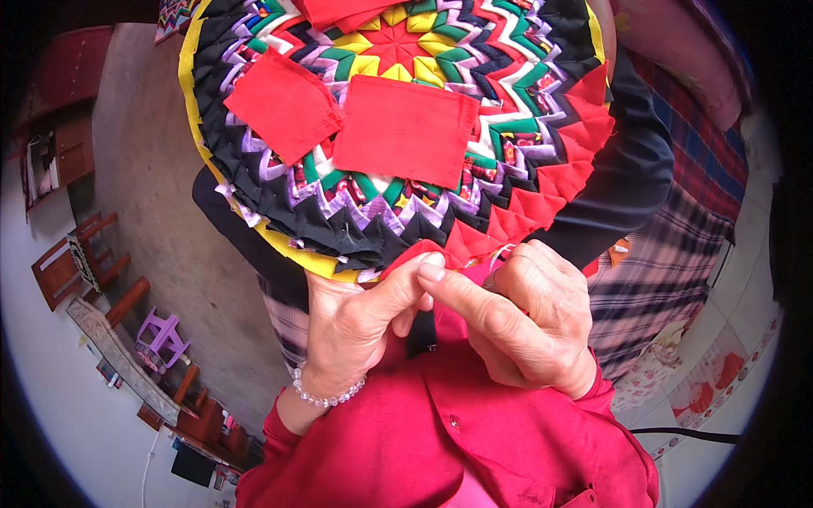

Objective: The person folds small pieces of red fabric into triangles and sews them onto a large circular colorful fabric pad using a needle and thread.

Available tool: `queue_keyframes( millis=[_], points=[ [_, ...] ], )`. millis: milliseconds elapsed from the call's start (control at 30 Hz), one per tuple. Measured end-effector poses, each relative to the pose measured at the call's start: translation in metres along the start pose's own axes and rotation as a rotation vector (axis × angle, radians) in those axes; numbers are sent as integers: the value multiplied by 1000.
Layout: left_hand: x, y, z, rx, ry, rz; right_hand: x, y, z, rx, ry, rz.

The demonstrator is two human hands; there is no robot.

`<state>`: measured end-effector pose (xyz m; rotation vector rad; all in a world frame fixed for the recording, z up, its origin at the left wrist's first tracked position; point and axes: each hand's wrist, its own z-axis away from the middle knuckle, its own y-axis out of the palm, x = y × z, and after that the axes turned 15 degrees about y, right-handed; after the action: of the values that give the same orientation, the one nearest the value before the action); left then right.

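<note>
A round patchwork mat of folded cloth points lies across my lap, ringed in red, black, purple, green, white and yellow. My left hand, a beaded bracelet on its wrist, pinches the mat's near edge at a red folded piece. My right hand is beside it, index finger stretched to the left thumb tip and the other fingers curled. A thin pale thread shows by its knuckles; what the curled fingers hold is hidden. Two loose red cloth pieces, one squarish and one crumpled, rest on the mat.
More red cloth sits at the mat's far side. Plaid fabric covers the seat on the right. At left, a purple plastic stool and a wooden chair stand on the grey floor.
</note>
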<state>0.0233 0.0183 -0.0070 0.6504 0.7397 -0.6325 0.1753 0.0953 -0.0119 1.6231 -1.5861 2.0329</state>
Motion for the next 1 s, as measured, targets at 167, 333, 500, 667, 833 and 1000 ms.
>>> queue_keyframes(
  millis=[167, 333, 500, 667, 833, 1000],
  points=[
    [3, -7, 0, 57, 12, 33, -1, 4, -1, -3, 17, 51],
    [0, -6, 0, 73, 27, 22, -2, 3, -2, 17, 29, 83],
    [0, -4, -1, 76, 64, -8, -2, 8, -1, -13, 86, 11],
    [1, -3, -1, 53, 166, -28, -2, 9, -2, -11, 101, 3],
    [0, 1, 2, 4, 214, 0, -1, 8, -2, 14, 142, -15],
    [6, -8, -1, 99, 298, -38, -2, 9, 0, 3, 161, -61]
  ],
)
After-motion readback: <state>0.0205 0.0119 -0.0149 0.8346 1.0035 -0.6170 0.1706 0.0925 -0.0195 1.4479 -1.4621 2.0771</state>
